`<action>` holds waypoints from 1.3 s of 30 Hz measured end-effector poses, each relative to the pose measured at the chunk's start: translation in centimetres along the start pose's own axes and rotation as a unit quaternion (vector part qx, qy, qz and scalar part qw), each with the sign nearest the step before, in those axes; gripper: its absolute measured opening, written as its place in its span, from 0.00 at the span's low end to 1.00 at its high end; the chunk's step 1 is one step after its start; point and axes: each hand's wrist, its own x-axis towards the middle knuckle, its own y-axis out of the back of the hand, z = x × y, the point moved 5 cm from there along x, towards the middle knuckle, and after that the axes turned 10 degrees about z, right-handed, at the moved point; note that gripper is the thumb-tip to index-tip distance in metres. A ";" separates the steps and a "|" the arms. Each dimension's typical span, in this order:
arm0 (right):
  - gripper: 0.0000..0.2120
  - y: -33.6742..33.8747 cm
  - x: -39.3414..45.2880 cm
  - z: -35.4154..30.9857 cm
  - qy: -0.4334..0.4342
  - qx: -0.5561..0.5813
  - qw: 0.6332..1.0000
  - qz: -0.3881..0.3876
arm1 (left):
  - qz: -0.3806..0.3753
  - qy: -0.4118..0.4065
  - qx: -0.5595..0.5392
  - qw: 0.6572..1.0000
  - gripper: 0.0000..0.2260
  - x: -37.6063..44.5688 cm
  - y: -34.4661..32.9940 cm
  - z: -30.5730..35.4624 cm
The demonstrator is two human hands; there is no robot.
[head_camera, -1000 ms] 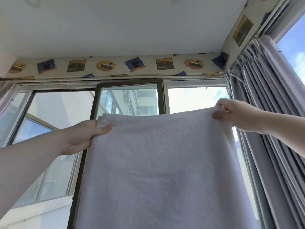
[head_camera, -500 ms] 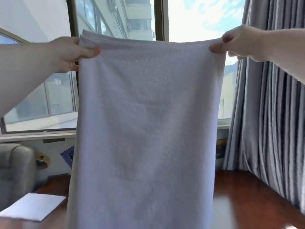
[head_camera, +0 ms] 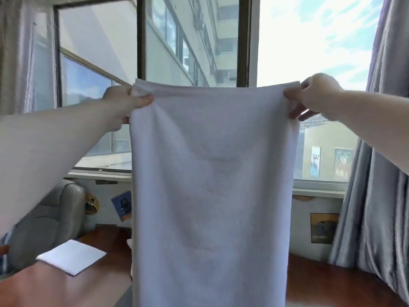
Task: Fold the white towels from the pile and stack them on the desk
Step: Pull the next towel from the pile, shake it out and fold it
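Observation:
A white towel [head_camera: 210,185] hangs straight down in front of me, doubled over at its top edge. My left hand [head_camera: 126,103] pinches the top left corner and my right hand [head_camera: 314,96] pinches the top right corner, both held out at arm's length. The towel's lower end runs out of the bottom of the view and hides the middle of the wooden desk [head_camera: 55,284]. A folded white towel [head_camera: 72,255] lies flat on the desk at the lower left.
A grey padded chair [head_camera: 48,220] stands at the left beside the desk. Grey curtains [head_camera: 376,196] hang at the right, and a large window [head_camera: 199,52] fills the wall behind the towel.
The view has tilted down from the ceiling to the desk. Both hands keep their grip on the towel's top corners, and the towel's sides now hang slightly narrower.

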 end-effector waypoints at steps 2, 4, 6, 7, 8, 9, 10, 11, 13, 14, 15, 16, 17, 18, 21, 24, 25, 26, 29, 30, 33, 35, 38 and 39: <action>0.13 0.4 1.3 2.6 -0.024 0.028 0.999 -0.002 | -0.021 0.028 -0.009 0.999 0.05 -1.4 -1.6 0.1; 0.12 1.1 2.7 5.0 -0.031 0.056 0.998 0.015 | -0.033 0.046 -0.024 0.998 0.06 -2.7 -3.6 0.2; 0.10 1.9 4.2 7.1 -0.031 0.071 0.996 0.043 | -0.045 0.058 -0.057 0.996 0.08 -3.7 -6.1 0.2; 0.09 2.3 5.1 8.0 -0.035 0.078 0.994 0.061 | -0.048 0.063 -0.077 0.994 0.10 -4.1 -7.5 0.3; 0.10 2.7 6.2 8.7 -0.039 0.084 0.992 0.082 | -0.046 0.070 -0.098 0.992 0.13 -4.4 -8.9 0.5; 0.11 3.0 7.3 9.1 -0.041 0.094 0.989 0.104 | -0.040 0.080 -0.124 0.988 0.15 -4.5 -10.2 0.7; 0.11 3.3 8.5 9.2 -0.042 0.103 0.986 0.126 | -0.036 0.090 -0.148 0.984 0.17 -4.6 -11.5 0.9; 0.10 3.5 9.7 9.0 -0.040 0.112 0.982 0.148 | -0.034 0.101 -0.172 0.979 0.18 -4.5 -12.7 1.1; 0.06 3.6 12.0 8.0 -0.021 0.127 0.976 0.173 | -0.032 0.128 -0.221 0.966 0.16 -4.4 -14.4 1.4; 0.07 3.2 13.0 7.2 -0.009 0.128 0.976 0.174 | -0.028 0.138 -0.249 0.958 0.14 -4.4 -14.7 1.3; 0.09 2.5 13.7 6.3 0.001 0.123 0.978 0.166 | -0.023 0.142 -0.275 0.951 0.12 -4.3 -14.7 0.7; 0.11 1.3 14.2 5.5 0.013 0.111 0.982 0.149 | -0.009 0.144 -0.291 0.946 0.11 -4.4 -14.3 -0.4; 0.12 -0.4 14.1 5.0 0.024 0.096 0.987 0.126 | 0.010 0.149 -0.295 0.944 0.10 -4.6 -13.7 -2.3; 0.13 -2.6 13.6 5.0 0.030 0.077 0.992 0.096 | 0.032 0.164 -0.285 0.944 0.09 -5.3 -12.9 -4.9; 0.16 -11.2 9.7 7.3 0.032 0.014 0.999 -0.001 | 0.088 0.260 -0.224 0.935 0.16 -9.6 -9.8 -16.0; 0.16 -21.6 2.2 12.6 0.067 -0.061 0.989 -0.117 | 0.189 0.370 -0.168 0.894 0.18 -17.8 -5.1 -27.8; 0.15 -25.0 -1.0 14.8 0.064 -0.079 0.982 -0.158 | 0.237 0.394 -0.138 0.877 0.17 -20.8 -3.3 -31.1; 0.15 -28.4 -4.2 17.1 0.051 -0.093 0.975 -0.196 | 0.280 0.410 -0.111 0.861 0.14 -23.8 -1.4 -34.1; 0.14 -37.3 -12.9 22.6 0.000 -0.117 0.952 -0.281 | 0.316 0.461 -0.056 0.827 0.05 -29.9 3.0 -40.9; 0.11 -39.8 -15.0 23.6 -0.013 -0.124 0.948 -0.294 | 0.312 0.471 -0.040 0.824 0.06 -30.7 4.5 -42.9; 0.10 -46.6 -19.2 23.5 -0.020 -0.156 0.939 -0.307 | 0.301 0.482 -0.011 0.822 0.06 -29.7 9.9 -47.4; 0.10 -50.9 -21.0 21.9 -0.018 -0.157 0.935 -0.318 | 0.285 0.485 0.002 0.827 0.11 -28.1 13.7 -49.8; 0.12 -57.1 -23.0 19.5 -0.030 -0.142 0.935 -0.324 | 0.211 0.484 0.052 0.848 0.07 -26.0 18.7 -52.5; 0.14 -59.3 -23.7 18.7 -0.034 -0.143 0.934 -0.327 | 0.182 0.481 0.078 0.854 0.07 -25.2 20.6 -53.5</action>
